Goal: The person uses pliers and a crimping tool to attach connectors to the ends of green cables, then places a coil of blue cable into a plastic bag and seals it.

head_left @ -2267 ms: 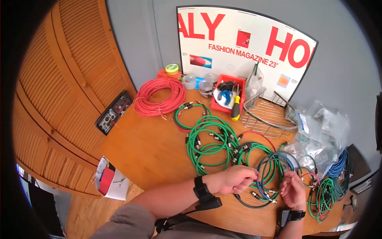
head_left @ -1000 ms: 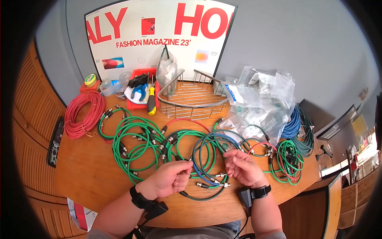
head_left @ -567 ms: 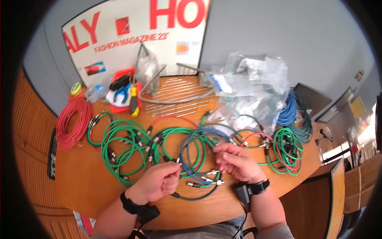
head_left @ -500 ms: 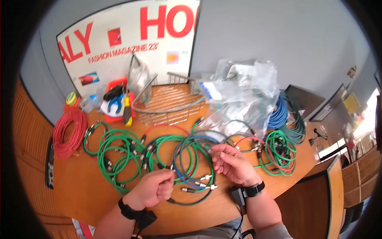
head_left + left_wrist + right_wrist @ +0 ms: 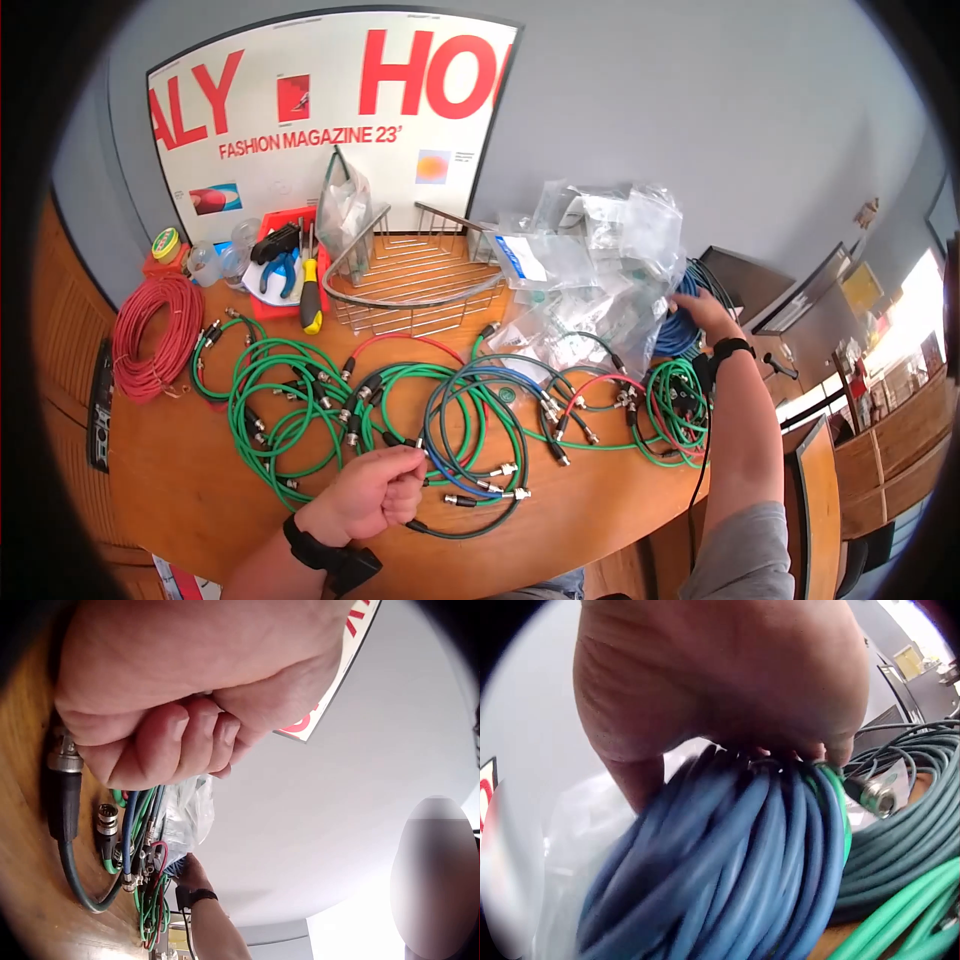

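Note:
My left hand is curled low over the table, with a small silver piece at the tips of its thumb and forefinger. Its kind is too small to tell. Beside this hand lies a loop of blue and dark green cable with metal-ended connectors. In the left wrist view, a connector with a black sleeve sits just below the curled fingers. At the table's right end, my right hand grips the top of a thick blue cable coil, fingers over one side and thumb on the other.
Green cable coils with connectors spread across the table. A red cable coil, a red tool bin and a wire rack stand behind. Clear plastic bags and a dark green coil adjoin the blue one.
My right hand has left its place near the left hand, reached right and back, and taken hold of the blue coil. The left hand keeps its curled pose. The head view has swung right.

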`<state>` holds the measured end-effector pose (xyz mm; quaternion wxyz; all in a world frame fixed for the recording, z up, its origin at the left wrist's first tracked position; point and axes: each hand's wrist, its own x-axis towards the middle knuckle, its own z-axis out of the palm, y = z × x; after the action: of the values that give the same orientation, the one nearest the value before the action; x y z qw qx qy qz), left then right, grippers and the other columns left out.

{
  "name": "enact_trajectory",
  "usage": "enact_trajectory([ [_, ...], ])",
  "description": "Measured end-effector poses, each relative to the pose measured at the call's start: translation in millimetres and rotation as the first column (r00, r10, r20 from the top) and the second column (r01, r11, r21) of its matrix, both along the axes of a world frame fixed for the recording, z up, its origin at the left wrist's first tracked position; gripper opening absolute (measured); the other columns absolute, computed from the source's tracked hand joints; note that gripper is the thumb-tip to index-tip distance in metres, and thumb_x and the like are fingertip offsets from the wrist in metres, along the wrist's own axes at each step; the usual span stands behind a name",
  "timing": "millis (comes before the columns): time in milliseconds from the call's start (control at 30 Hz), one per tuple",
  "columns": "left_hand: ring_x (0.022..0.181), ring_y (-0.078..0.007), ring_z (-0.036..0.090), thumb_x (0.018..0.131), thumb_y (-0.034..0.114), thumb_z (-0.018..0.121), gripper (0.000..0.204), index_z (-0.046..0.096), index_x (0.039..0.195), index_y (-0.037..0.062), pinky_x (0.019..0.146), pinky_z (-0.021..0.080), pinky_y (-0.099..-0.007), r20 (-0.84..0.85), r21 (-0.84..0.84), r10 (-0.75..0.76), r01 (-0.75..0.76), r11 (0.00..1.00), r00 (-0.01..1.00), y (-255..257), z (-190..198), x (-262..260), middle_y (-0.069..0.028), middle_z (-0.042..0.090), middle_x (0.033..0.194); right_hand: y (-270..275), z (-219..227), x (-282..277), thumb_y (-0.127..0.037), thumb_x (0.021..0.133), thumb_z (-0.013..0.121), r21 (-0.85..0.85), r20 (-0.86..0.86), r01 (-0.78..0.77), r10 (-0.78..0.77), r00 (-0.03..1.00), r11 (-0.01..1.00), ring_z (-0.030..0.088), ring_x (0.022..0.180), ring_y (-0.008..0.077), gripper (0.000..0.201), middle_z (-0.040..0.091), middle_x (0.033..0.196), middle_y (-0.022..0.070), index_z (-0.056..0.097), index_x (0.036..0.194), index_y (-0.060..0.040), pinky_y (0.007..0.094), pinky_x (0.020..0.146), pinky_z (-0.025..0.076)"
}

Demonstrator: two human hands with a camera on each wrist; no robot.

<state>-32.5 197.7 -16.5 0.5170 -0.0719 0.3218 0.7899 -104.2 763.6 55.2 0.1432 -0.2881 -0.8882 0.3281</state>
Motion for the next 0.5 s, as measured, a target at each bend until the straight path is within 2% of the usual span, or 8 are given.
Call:
enact_trajectory([
  [33, 0.048, -0.0058, 0.027, 0.102, 0.025, 0.048, 0.025, 0.053, 0.083, 0.0097, 0.045, 0.023, -0.0232, 0.005, 0.002, 0.016, -0.016, 1.000, 1.000, -0.8, 0.0, -0.8, 0.0065, 0.030, 0.057, -3.8, -6.8, -6.3, -0.039, 0.067, 0.075, 0.090, 0.023, -0.070, 0.068, 0.997, 0.993, 0.061, 0.110, 0.0290, 0.085, 0.063, 0.117, 0.0249, 0.048, 0.130, 0.0124, 0.0395, 0.096, 0.046],
  [67, 0.048, -0.0058, 0.027, 0.102, 0.025, 0.048, 0.025, 0.053, 0.083, 0.0098, 0.045, 0.023, -0.0233, -0.009, -0.004, 0.001, -0.001, 1.000, 1.000, -0.7, 0.1, -1.3, 0.0063, 0.031, 0.056, -9.5, -2.2, -11.5, -0.038, 0.063, 0.076, 0.258, 0.068, 0.047, -0.067, 0.995, 0.965, 0.064, 0.106, 0.0296, 0.081, 0.065, 0.110, 0.0268, 0.055, 0.119, 0.0159, 0.0383, 0.093, 0.048],
  [100, 0.047, -0.0058, 0.027, 0.102, 0.025, 0.048, 0.025, 0.053, 0.084, 0.0099, 0.045, 0.023, -0.0234, -0.020, -0.010, -0.015, 0.015, 1.000, 1.000, -0.6, -1.1, -0.6, 0.0062, 0.031, 0.056, -4.3, 4.1, -18.8, -0.039, 0.063, 0.077, 0.302, 0.156, 0.101, -0.154, 0.976, 0.948, 0.066, 0.101, 0.0295, 0.074, 0.067, 0.106, 0.0268, 0.062, 0.110, 0.0157, 0.0373, 0.088, 0.050],
  [167, 0.047, -0.0059, 0.026, 0.102, 0.025, 0.048, 0.024, 0.052, 0.084, 0.0102, 0.044, 0.023, -0.0235, -0.004, -0.013, -0.015, 0.015, 1.000, 1.000, -0.8, -3.0, 0.7, 0.0061, 0.031, 0.056, 14.7, 2.5, -32.1, -0.038, 0.064, 0.078, 0.049, 0.179, 0.095, -0.102, 0.979, 0.994, 0.068, 0.096, 0.0292, 0.071, 0.068, 0.103, 0.0264, 0.063, 0.107, 0.0161, 0.0363, 0.083, 0.052],
  [200, 0.046, -0.0059, 0.026, 0.102, 0.026, 0.048, 0.024, 0.052, 0.084, 0.0104, 0.044, 0.023, -0.0236, -0.011, -0.021, -0.026, 0.026, 0.999, 1.000, -0.5, -1.6, -1.6, 0.0060, 0.032, 0.056, 9.5, 9.2, -31.2, -0.038, 0.069, 0.074, 0.027, 0.260, 0.097, -0.101, 0.960, 0.995, 0.064, 0.102, 0.0245, 0.068, 0.067, 0.111, 0.0198, 0.063, 0.111, 0.0142, 0.0336, 0.085, 0.049],
  [300, 0.046, -0.0059, 0.026, 0.102, 0.026, 0.048, 0.024, 0.052, 0.084, 0.0106, 0.044, 0.023, -0.0236, 0.000, 0.012, -0.042, 0.042, 0.999, 0.999, -1.1, -3.6, -1.8, 0.0060, 0.032, 0.056, 4.6, 11.6, -42.3, -0.032, 0.068, 0.076, 0.236, 0.334, -0.001, -0.080, 0.939, 0.972, 0.064, 0.104, 0.0277, 0.065, 0.067, 0.112, 0.0206, 0.063, 0.111, 0.0146, 0.0342, 0.087, 0.048],
  [333, 0.046, -0.0061, 0.026, 0.102, 0.026, 0.049, 0.024, 0.052, 0.084, 0.0105, 0.044, 0.023, -0.0238, 0.001, 0.017, -0.041, 0.041, 0.999, 0.999, -1.1, -3.7, -1.7, 0.0062, 0.032, 0.056, 11.7, 11.6, -47.0, -0.029, 0.066, 0.077, 0.162, 0.388, -0.014, -0.051, 0.920, 0.987, 0.063, 0.108, 0.0307, 0.070, 0.065, 0.118, 0.0228, 0.059, 0.117, 0.0149, 0.0350, 0.090, 0.048],
  [500, 0.046, -0.0059, 0.025, 0.102, 0.026, 0.049, 0.024, 0.052, 0.084, 0.0106, 0.043, 0.022, -0.0238, -0.027, -0.006, -0.028, 0.028, 1.000, 0.999, -0.5, -3.5, -1.0, 0.0065, 0.031, 0.056, -6.5, 22.9, -40.0, -0.023, 0.065, 0.076, 0.462, 0.210, 0.026, -0.138, 0.968, 0.886, 0.064, 0.104, 0.0389, 0.057, 0.066, 0.110, 0.0266, 0.062, 0.110, 0.0094, 0.0394, 0.088, 0.050],
])
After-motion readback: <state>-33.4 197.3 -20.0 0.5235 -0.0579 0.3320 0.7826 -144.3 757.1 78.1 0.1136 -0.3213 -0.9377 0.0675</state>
